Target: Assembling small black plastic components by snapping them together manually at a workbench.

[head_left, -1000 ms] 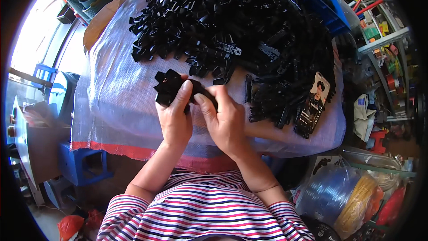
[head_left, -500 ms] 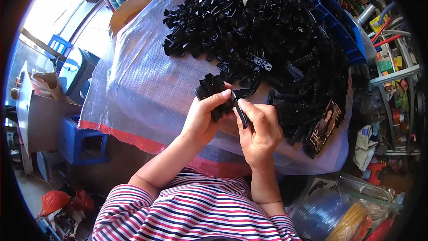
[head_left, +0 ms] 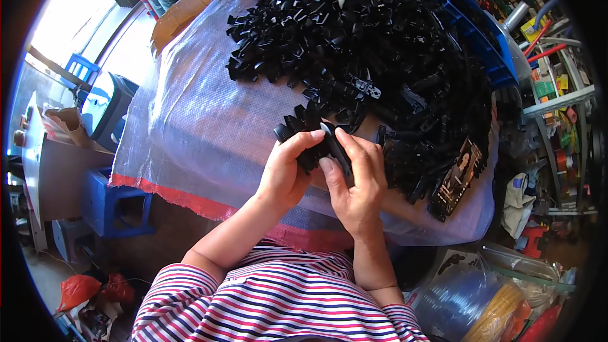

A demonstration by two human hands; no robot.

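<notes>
My left hand (head_left: 282, 170) is closed around a bunch of small black plastic pieces (head_left: 299, 119) that fan out past the fingers. Its thumb touches the top end of a narrow, slightly curved black plastic strip (head_left: 337, 145). From the other side, my right hand (head_left: 360, 195) grips that strip between thumb and fingers, close against the bunch. Just beyond both hands lies a large heap of similar shiny black plastic pieces (head_left: 342, 28). The exact kind of these pieces cannot be made out, and my left fingers are partly hidden behind the bunch.
A translucent woven sheet (head_left: 196, 107) with a red edge lies under the heap. A printed card (head_left: 459, 180) rests at its right side. Blue crates (head_left: 475, 25) stand behind. Blue stools (head_left: 114, 206) are at left, a cluttered rack (head_left: 557, 111) at right, plastic bags (head_left: 459, 297) at lower right.
My right hand has shifted slightly left and up, and its thumb has moved up along the strip. The strip now sits closer against the bunch; my left hand has barely moved.
</notes>
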